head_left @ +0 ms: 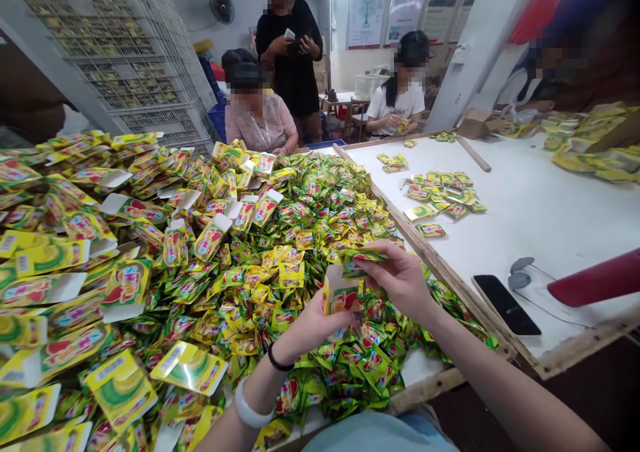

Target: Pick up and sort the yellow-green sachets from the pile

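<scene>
We've got cartons [125,289] heaped left, sachets [280,265] heaped centre, rail [450,287] along the sachets' right. Beyond the rail, on the tabletop [560,212]: pack cluster [429,193] toward the back, phone [505,304] nearer us, sunglasses [519,280] just behind it. Over the sachets, our left hand [320,322] has one box [341,297]; our right hand [400,279], just right, has a packet [357,261] at the box's open end. Behind the heaps: stacked crates [145,82] left, people [290,52] centre.
</scene>
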A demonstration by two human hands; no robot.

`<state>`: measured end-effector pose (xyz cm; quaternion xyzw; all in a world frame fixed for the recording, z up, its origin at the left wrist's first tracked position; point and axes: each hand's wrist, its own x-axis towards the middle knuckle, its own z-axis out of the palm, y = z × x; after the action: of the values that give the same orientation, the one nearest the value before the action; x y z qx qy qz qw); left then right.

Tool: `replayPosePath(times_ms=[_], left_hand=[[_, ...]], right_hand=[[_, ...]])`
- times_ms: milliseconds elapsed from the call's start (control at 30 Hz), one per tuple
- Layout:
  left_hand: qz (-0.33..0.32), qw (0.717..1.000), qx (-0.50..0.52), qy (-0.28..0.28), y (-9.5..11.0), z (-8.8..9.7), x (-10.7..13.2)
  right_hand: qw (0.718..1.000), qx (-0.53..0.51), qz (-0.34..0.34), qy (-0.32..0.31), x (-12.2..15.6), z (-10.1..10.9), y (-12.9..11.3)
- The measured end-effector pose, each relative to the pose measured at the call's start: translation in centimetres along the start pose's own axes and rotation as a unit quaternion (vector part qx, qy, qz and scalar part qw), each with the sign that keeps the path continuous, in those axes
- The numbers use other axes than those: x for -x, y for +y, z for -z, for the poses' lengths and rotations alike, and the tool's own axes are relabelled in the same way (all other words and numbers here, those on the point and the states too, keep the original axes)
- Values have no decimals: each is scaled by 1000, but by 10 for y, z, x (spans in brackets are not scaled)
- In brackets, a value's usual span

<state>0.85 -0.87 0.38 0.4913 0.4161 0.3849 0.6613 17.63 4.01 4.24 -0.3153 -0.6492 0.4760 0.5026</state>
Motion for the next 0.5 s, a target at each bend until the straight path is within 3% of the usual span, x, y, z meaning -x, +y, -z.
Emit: replayPosePath(times_ms=[100,167,367,433,500], left_hand=[[-15,999,-51,2,-1,2,5],[-35,996,-77,7,-1,2,6],[-85,981,-174,-11,8,-2,2],[-89,977,-191,-23,4,-4,1],[-76,977,-195,-25,-7,-5,0]], right_hand=[[986,128,70,-81,-2,3,-4],[966,205,78,-137,1,10,-7],[906,360,91,-204,20,18,-14],[874,412,91,-240,27,17,-18],[863,428,84,-256,30,17,-19]])
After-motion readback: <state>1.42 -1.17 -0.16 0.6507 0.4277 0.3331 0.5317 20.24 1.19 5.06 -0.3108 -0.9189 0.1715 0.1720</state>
